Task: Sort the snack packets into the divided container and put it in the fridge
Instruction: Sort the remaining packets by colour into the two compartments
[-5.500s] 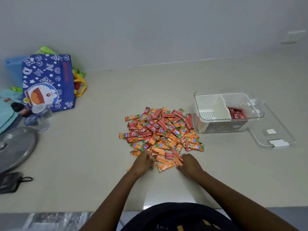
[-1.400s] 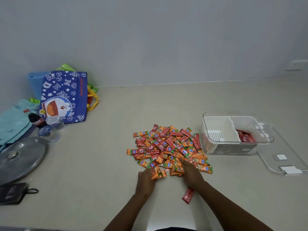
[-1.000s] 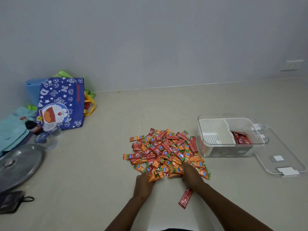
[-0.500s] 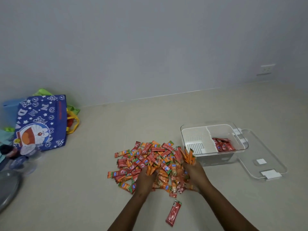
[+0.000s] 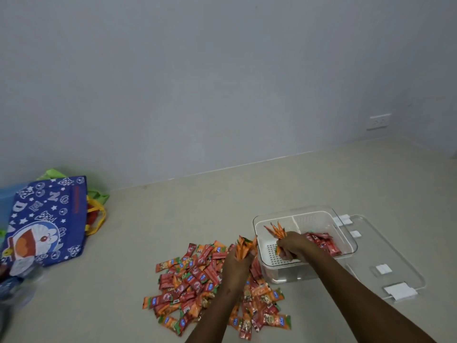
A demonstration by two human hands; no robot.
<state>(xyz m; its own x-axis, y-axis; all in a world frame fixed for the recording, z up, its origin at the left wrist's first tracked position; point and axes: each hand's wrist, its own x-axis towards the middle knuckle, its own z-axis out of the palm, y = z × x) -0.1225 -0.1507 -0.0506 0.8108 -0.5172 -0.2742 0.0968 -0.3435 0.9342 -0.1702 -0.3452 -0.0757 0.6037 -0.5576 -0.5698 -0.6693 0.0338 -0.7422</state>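
A heap of red and orange snack packets (image 5: 197, 280) lies on the beige counter. To its right stands the clear divided container (image 5: 346, 233) with a white perforated insert. Red packets (image 5: 324, 242) lie in its right compartment. My right hand (image 5: 294, 246) grips a bunch of orange packets (image 5: 275, 230) over the container's left compartment. My left hand (image 5: 237, 263) grips another bunch of orange packets (image 5: 243, 246) just left of the container's wall, above the heap.
The container's clear lid (image 5: 385, 263) lies flat to the right of it. A blue cartoon tote bag (image 5: 47, 221) with green and yellow bags behind it sits at the far left. A wall socket (image 5: 378, 122) is on the back wall.
Both hands gathered orange packets from the heap and lifted them to the right. My right hand now sits over the container's left compartment; the left follows beside the container.
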